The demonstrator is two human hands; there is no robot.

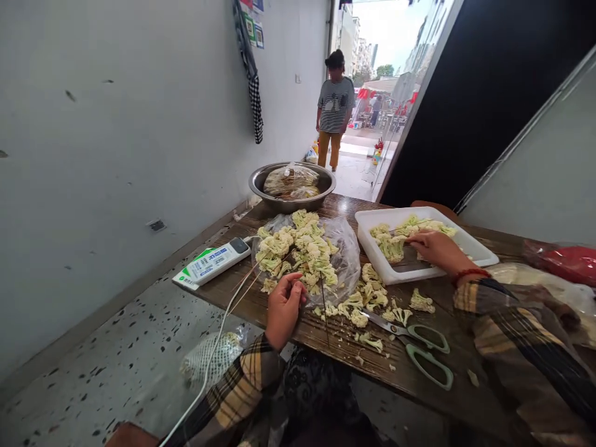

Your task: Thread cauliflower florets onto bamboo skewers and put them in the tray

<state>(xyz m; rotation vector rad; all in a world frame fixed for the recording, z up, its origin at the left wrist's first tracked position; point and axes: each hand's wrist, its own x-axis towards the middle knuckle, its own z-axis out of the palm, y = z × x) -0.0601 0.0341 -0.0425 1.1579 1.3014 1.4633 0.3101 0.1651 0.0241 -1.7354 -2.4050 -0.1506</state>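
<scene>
My right hand reaches over the white plastic tray, its fingertips pinched at a cluster of cauliflower. Whether a stick runs through that cluster I cannot make out. At the front of the cauliflower pile, my left hand has its fingers curled and its thumb against them. Anything inside those fingers is hidden. The pile rests on a clear plastic bag. Thin sticks lean out from its left side, and another dark stick stands just right of my left hand.
Green-handled scissors lie among cauliflower scraps on the wooden table. A metal basin with bagged things stands behind the pile. A power strip sits left, its white cable hanging down. A person stands near the doorway.
</scene>
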